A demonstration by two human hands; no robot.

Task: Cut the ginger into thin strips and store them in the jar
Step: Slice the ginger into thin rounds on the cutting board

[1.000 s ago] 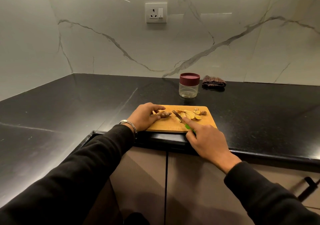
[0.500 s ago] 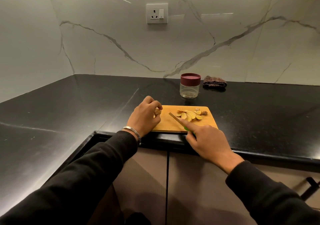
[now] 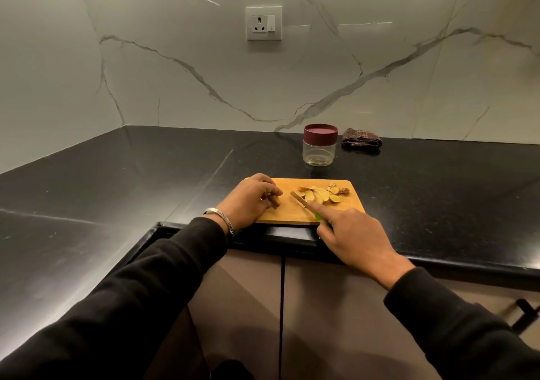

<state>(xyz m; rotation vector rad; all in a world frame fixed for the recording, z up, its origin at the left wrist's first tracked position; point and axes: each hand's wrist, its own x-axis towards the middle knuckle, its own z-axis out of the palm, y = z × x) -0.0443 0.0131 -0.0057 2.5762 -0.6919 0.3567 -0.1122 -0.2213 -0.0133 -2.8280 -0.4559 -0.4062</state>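
Flat, pale ginger slices fan across smooth wooden board.

I find almost nothing readable. The only lettering I see is engraved on the metal bracelet at the left wrist, near the front edge of the counter; the characters are too small and blurred for me to make out. The wall socket on the far wall carries no legible marking, and the jar at the far side of the cutting board shows no label.
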